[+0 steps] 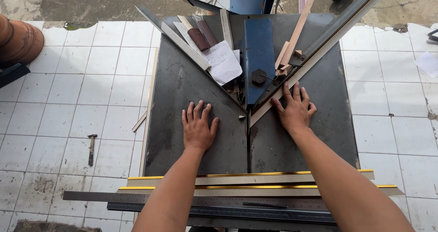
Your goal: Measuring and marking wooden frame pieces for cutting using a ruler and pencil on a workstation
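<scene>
Hands flat, open: left hand point(198, 127) on table point(182, 90), right hand point(294, 109) by moulding strip point(319, 44).

Small hammer with wooden handle point(91, 149) lying on white tiled floor point(68, 104), left of the bench. Brown round clay pot point(18, 40) at far left edge. Crumpled white paper sheet point(223, 60) on the dark tabletop, maroon flat piece point(199, 39) just above it. Thin light wooden strips point(292, 40) leaning near the blue metal plate point(258, 49). Long steel ruler point(114, 196) along the near edge.
</scene>
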